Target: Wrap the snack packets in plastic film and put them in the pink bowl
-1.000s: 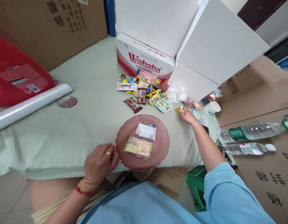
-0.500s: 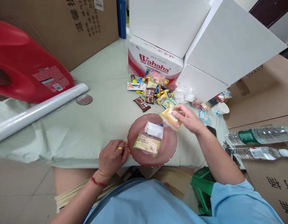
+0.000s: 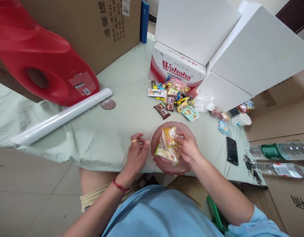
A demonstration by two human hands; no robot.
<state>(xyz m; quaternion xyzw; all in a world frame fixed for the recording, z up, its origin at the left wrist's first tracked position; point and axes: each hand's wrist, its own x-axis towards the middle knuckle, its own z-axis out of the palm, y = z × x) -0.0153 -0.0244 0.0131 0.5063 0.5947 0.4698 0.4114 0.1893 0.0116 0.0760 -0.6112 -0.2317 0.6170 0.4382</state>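
Note:
My right hand (image 3: 188, 148) pinches a yellow wrapped snack packet (image 3: 169, 137) by its right edge, above the pink glass plate (image 3: 186, 166). Beneath that packet lies a clear-and-green biscuit packet (image 3: 164, 154) on the plate. The white packet beside it is mostly covered from view. To the left of the plate hovers my left hand (image 3: 137, 153), holding nothing, its fingers loosely bent and apart. Beyond the plate is a pile of wrapped snacks, with a brown cocoa packet (image 3: 162, 111) and a light green packet (image 3: 190, 113) at its near side.
A Wahaha carton (image 3: 177, 67) and white boxes (image 3: 240, 49) stand at the back. On the left are a red jug (image 3: 58, 65), a plastic film roll (image 3: 65, 115) and a round metal disc (image 3: 108, 104). A phone (image 3: 232, 150), paper cup (image 3: 241, 119) and water bottles (image 3: 277, 151) are right.
My right hand has carried the yellow packet left and down over the biscuit packets. My left hand has lifted off the table by the plate, its fingers loosening. The whole view has shifted.

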